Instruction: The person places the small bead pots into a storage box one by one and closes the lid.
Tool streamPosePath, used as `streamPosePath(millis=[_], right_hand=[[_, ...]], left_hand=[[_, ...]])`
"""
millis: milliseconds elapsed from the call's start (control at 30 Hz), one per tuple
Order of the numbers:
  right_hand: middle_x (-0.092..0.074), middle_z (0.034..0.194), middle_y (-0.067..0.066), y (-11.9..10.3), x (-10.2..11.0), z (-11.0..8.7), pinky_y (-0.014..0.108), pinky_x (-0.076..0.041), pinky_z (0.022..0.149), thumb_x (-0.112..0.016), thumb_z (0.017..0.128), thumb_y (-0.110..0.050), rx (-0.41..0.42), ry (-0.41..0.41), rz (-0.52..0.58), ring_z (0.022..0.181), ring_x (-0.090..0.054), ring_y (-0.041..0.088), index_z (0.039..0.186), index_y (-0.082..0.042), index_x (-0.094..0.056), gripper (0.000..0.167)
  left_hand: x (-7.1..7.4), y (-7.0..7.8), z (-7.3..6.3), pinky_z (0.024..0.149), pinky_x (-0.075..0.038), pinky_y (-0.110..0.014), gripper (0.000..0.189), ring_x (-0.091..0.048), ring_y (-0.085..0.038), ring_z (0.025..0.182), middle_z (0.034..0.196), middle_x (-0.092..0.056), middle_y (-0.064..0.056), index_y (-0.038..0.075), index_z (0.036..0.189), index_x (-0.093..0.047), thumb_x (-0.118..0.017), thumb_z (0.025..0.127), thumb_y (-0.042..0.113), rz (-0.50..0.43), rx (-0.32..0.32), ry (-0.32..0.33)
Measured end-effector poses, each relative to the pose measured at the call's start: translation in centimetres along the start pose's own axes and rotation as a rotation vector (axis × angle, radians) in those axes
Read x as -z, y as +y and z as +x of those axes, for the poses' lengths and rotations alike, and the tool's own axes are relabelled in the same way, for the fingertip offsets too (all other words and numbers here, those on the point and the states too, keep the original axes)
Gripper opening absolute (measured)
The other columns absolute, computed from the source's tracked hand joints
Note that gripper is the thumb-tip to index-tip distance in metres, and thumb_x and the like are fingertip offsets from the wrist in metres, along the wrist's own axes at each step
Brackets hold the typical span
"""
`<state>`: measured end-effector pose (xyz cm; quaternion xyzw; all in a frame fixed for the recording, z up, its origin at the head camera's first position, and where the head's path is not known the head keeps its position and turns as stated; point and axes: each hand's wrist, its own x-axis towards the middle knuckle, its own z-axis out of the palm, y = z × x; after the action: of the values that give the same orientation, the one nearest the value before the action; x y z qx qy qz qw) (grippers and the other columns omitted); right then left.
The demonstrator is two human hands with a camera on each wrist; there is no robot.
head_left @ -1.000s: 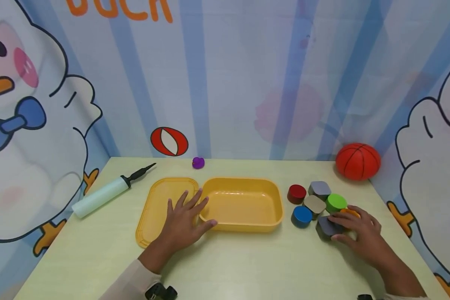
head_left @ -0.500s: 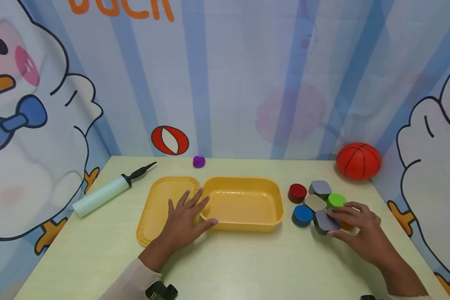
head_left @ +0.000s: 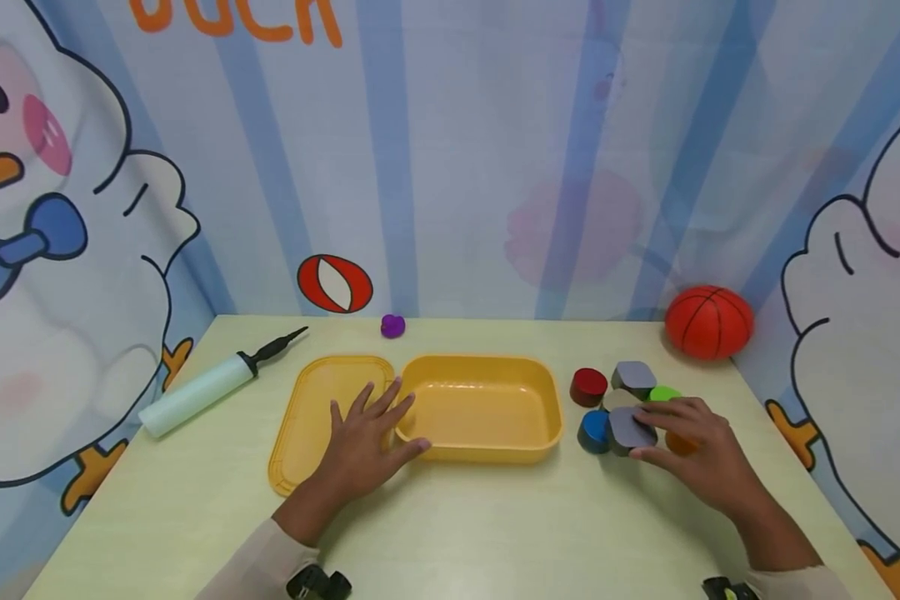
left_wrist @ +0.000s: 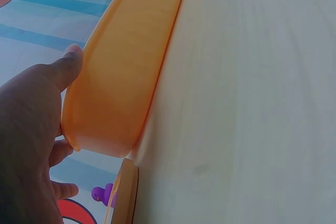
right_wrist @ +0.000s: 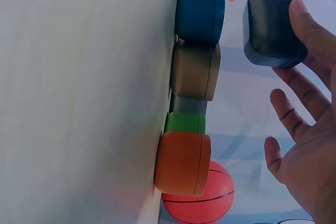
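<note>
My right hand [head_left: 701,458] pinches a small dark grey rounded-square box [head_left: 630,433] between thumb and fingers. In the right wrist view, this box [right_wrist: 270,30] is held up off the table, apart from the others. Beneath it cluster a blue box [head_left: 592,433], a beige one [head_left: 621,400], a lighter grey one [head_left: 633,377], a green one [head_left: 663,392], an orange one [head_left: 681,443] and a red one [head_left: 588,387]. With fingers spread, my left hand [head_left: 360,458] rests at the left rim of an upright yellow container [head_left: 487,454]; its thumb touches the container wall [left_wrist: 121,72].
A flat yellow lid [head_left: 292,442] lies left of the container, partly under the left hand. Further left is a pale green hand pump [head_left: 202,392]. A purple toy duck [head_left: 393,326] and a red ball [head_left: 710,322] sit at the table's back edge, before a printed curtain.
My right hand has picked up the dark grey box and moved it left and up, uncovering more of the orange box. The left hand stays in place.
</note>
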<state>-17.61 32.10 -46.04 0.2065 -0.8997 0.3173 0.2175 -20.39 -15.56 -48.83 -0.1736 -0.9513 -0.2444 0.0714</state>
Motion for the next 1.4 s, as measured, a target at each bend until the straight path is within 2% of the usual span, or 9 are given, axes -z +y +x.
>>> streamPosePath(millis=[267, 433, 667, 800, 900, 1000, 1200, 1300, 1400], right_hand=[[-0.079, 0.128, 0.015, -0.3, -0.7, 1.1, -0.004, -0.037, 0.099, -0.1, 0.072, -0.004, 0.014, 0.025, 0.005, 0.118, -0.047, -0.015, 0.126, -0.009, -0.083, 0.057], [-0.079, 0.128, 0.018, -0.6, -1.4, 1.9, -0.003, -0.039, 0.096, -0.099, 0.072, -0.002, 0.027, 0.068, 0.025, 0.118, -0.049, -0.014, 0.125, -0.006, -0.083, 0.055], [-0.08, 0.127, 0.018, -1.4, -2.6, 3.0, -0.002, -0.039, 0.102, -0.099, 0.07, 0.001, 0.063, 0.115, 0.081, 0.12, -0.052, -0.014, 0.124, -0.005, -0.083, 0.056], [-0.08, 0.126, 0.018, -1.6, -3.3, 3.7, -0.001, -0.042, 0.1, -0.098, 0.071, 0.003, 0.073, 0.12, 0.111, 0.121, -0.053, -0.013, 0.123, -0.003, -0.083, 0.055], [-0.08, 0.127, 0.018, -2.0, -3.9, 4.1, -0.002, -0.045, 0.096, -0.097, 0.073, 0.002, 0.049, 0.108, 0.13, 0.12, -0.053, -0.012, 0.124, -0.003, -0.083, 0.053], [-0.08, 0.131, 0.016, -2.5, -4.6, 4.7, -0.001, -0.045, 0.094, -0.097, 0.077, -0.002, 0.013, 0.086, 0.116, 0.117, -0.057, -0.003, 0.126, -0.005, -0.083, 0.051], [-0.076, 0.14, 0.014, -3.6, -5.8, 5.8, 0.011, -0.051, 0.092, -0.095, 0.084, -0.013, -0.076, 0.025, 0.128, 0.121, -0.067, 0.03, 0.131, -0.01, -0.081, 0.049], [-0.076, 0.141, 0.014, -4.1, -6.4, 6.2, 0.022, -0.06, 0.089, -0.095, 0.085, -0.014, -0.089, 0.016, 0.136, 0.122, -0.071, 0.036, 0.132, -0.01, -0.08, 0.05], [-0.077, 0.139, 0.015, -4.7, -7.1, 6.6, 0.03, -0.065, 0.082, -0.095, 0.084, -0.013, -0.078, 0.023, 0.139, 0.112, -0.076, 0.035, 0.131, -0.008, -0.081, 0.049]], left_hand=[[-0.2, -0.1, 0.0, 0.12, -0.004, -0.093, 0.078, -0.025, -0.048, 0.168, 0.18, -0.033, 0.002, 0.026, 0.165, -0.051, -0.066, 0.1, 0.067, 0.018, 0.001, 0.002], [-0.1, -0.1, 0.0, 0.12, -0.004, -0.093, 0.079, -0.024, -0.048, 0.168, 0.18, -0.033, 0.002, 0.026, 0.165, -0.051, -0.066, 0.099, 0.067, 0.02, 0.002, 0.001], [-0.1, -0.2, 0.0, 0.12, -0.004, -0.093, 0.078, -0.025, -0.048, 0.168, 0.18, -0.033, 0.002, 0.026, 0.164, -0.052, -0.066, 0.099, 0.067, 0.019, -0.001, 0.006], [-0.1, -0.2, 0.0, 0.12, -0.003, -0.093, 0.078, -0.023, -0.048, 0.168, 0.18, -0.033, 0.002, 0.026, 0.165, -0.052, -0.066, 0.1, 0.067, 0.02, 0.002, -0.002], [0.0, -0.1, 0.0, 0.12, -0.003, -0.093, 0.078, -0.023, -0.049, 0.168, 0.18, -0.033, 0.002, 0.026, 0.164, -0.052, -0.066, 0.1, 0.066, 0.017, 0.001, -0.006], [0.1, 0.0, 0.1, 0.121, -0.002, -0.093, 0.078, -0.023, -0.049, 0.168, 0.18, -0.033, 0.002, 0.025, 0.165, -0.051, -0.066, 0.1, 0.066, 0.012, 0.001, -0.006], [0.2, 0.0, 0.1, 0.121, -0.002, -0.093, 0.078, -0.023, -0.049, 0.168, 0.18, -0.033, 0.002, 0.025, 0.164, -0.052, -0.066, 0.1, 0.066, 0.014, 0.002, 0.0], [0.2, 0.0, 0.0, 0.121, -0.001, -0.093, 0.078, -0.023, -0.049, 0.168, 0.18, -0.033, 0.002, 0.026, 0.165, -0.051, -0.066, 0.099, 0.066, 0.006, 0.004, -0.002], [0.0, -0.1, -0.1, 0.121, -0.001, -0.092, 0.078, -0.022, -0.048, 0.169, 0.18, -0.032, 0.004, 0.026, 0.165, -0.051, -0.065, 0.1, 0.067, 0.003, 0.006, -0.007]])
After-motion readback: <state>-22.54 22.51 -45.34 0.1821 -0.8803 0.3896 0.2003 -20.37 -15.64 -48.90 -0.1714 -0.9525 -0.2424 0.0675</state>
